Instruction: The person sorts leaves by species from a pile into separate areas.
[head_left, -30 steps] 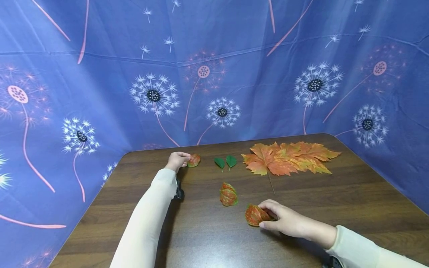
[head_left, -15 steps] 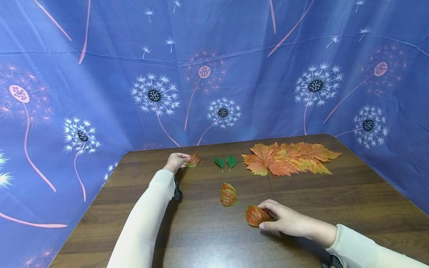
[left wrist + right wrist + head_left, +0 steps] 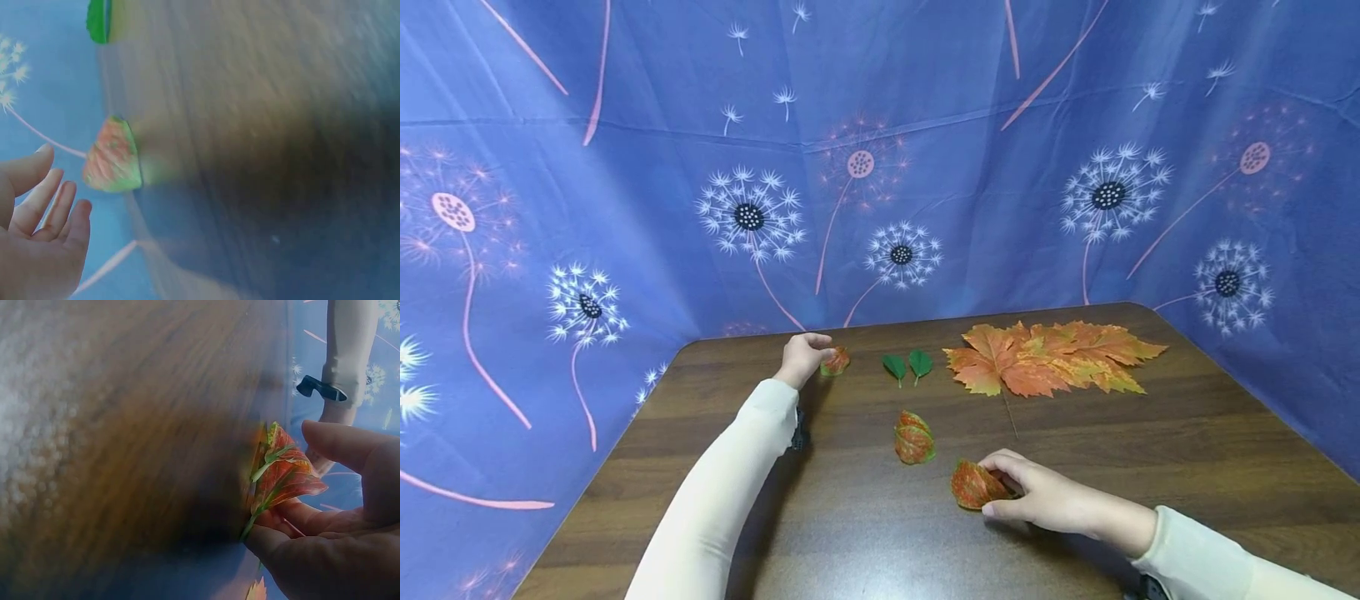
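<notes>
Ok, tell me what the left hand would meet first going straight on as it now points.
Most likely the small red-and-green leaf just ahead of the left hand, although depth is unclear, so it might pass slightly above it.

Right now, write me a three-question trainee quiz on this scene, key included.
1. True or false: the left hand grips the red leaf closest to it.
2. How many green leaves lie side by side?
3. What is nearest the right hand?
A) large orange leaves
B) green leaves
C) speckled red leaves

Key: 1. False; the left wrist view shows a gap between hand and leaf. 2. Two. 3. C.
</notes>
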`<move>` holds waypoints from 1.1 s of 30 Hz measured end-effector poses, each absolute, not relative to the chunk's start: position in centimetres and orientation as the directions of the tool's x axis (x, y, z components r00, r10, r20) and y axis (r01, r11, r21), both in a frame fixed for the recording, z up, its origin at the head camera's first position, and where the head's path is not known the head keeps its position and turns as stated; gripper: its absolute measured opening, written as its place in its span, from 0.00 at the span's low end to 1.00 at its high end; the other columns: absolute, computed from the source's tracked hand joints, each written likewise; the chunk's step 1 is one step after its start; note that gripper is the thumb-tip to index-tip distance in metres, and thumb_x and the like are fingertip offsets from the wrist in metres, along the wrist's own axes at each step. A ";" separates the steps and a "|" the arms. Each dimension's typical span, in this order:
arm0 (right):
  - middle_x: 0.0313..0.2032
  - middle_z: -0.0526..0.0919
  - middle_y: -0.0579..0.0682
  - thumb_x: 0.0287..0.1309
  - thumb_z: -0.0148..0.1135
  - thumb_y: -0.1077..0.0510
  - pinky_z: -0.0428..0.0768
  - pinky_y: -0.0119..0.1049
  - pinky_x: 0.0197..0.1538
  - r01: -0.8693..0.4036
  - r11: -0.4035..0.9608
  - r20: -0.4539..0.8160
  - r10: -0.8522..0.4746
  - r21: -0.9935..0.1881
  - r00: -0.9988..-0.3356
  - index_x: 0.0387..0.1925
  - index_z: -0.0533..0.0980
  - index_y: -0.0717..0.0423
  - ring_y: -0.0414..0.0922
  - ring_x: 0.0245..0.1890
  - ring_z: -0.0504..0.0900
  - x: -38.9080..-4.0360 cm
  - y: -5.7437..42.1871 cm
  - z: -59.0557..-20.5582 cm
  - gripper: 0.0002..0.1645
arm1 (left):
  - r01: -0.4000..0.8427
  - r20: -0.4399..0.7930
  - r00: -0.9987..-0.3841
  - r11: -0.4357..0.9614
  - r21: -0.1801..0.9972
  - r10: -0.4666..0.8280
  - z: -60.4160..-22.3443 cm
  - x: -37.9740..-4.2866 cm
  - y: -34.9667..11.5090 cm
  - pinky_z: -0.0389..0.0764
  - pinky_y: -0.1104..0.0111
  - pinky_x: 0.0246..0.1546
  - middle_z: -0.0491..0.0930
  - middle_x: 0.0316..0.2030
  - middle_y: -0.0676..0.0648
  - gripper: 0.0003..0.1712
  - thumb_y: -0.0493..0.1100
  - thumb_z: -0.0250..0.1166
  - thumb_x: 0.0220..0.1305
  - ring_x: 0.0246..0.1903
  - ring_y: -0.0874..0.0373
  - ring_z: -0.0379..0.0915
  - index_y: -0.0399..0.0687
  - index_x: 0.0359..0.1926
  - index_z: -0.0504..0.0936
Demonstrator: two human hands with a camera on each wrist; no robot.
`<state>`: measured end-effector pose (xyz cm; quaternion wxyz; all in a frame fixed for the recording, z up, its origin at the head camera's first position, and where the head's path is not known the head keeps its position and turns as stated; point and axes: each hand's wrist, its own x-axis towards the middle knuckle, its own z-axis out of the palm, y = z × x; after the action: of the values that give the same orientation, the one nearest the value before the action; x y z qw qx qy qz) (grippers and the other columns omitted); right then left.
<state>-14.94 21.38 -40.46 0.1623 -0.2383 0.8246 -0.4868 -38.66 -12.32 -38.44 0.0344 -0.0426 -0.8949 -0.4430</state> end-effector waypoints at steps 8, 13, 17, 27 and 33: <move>0.54 0.69 0.58 0.61 0.64 0.55 0.74 0.25 0.47 -0.221 0.414 -0.050 -0.550 -0.883 -0.834 0.57 0.69 0.65 0.34 0.48 0.75 -14.9 21.4 -40.4 0.27 | 0.182 0.108 -0.980 0.547 0.817 0.166 -37.8 -37.7 -10.4 0.80 0.56 0.48 0.83 0.50 0.39 0.17 0.39 0.67 0.62 0.48 0.48 0.80 0.40 0.52 0.82; 0.55 0.68 0.59 0.61 0.64 0.55 0.74 0.25 0.47 -0.207 0.409 -0.060 -0.551 -0.888 -0.832 0.58 0.68 0.66 0.35 0.49 0.75 -14.9 21.4 -40.3 0.28 | 0.231 0.078 -0.950 0.512 0.827 0.302 -37.7 -37.2 -9.3 0.79 0.55 0.52 0.82 0.52 0.39 0.19 0.39 0.67 0.62 0.50 0.47 0.78 0.40 0.54 0.81; 0.55 0.68 0.59 0.62 0.64 0.55 0.74 0.25 0.47 -0.196 0.405 -0.071 -0.557 -0.893 -0.827 0.59 0.67 0.66 0.36 0.50 0.75 -14.9 21.4 -40.3 0.29 | 0.288 0.077 -0.917 0.517 0.806 0.391 -37.8 -36.9 -8.7 0.77 0.57 0.56 0.82 0.52 0.40 0.20 0.39 0.66 0.63 0.53 0.47 0.77 0.39 0.56 0.80; 0.56 0.67 0.60 0.61 0.65 0.55 0.74 0.24 0.48 -0.200 0.404 -0.068 -0.560 -0.892 -0.825 0.59 0.67 0.67 0.34 0.51 0.75 -15.0 21.3 -40.2 0.30 | 0.361 0.092 -0.843 0.431 0.827 0.530 -37.8 -36.0 -7.6 0.79 0.62 0.52 0.80 0.53 0.36 0.20 0.36 0.65 0.63 0.51 0.51 0.79 0.36 0.57 0.79; 0.55 0.68 0.60 0.61 0.65 0.55 0.74 0.24 0.48 -0.210 0.402 -0.059 -0.562 -0.891 -0.825 0.58 0.68 0.66 0.33 0.49 0.75 -15.0 21.4 -40.4 0.29 | 0.376 0.028 -0.744 0.384 0.843 0.668 -37.6 -34.7 -6.9 0.79 0.64 0.53 0.78 0.56 0.34 0.21 0.34 0.64 0.64 0.55 0.47 0.77 0.34 0.58 0.77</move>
<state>-15.02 21.36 -40.43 0.1784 -0.2360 0.8180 -0.4934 -34.70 -6.89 -37.56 -0.1605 -0.3198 -0.8163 -0.4535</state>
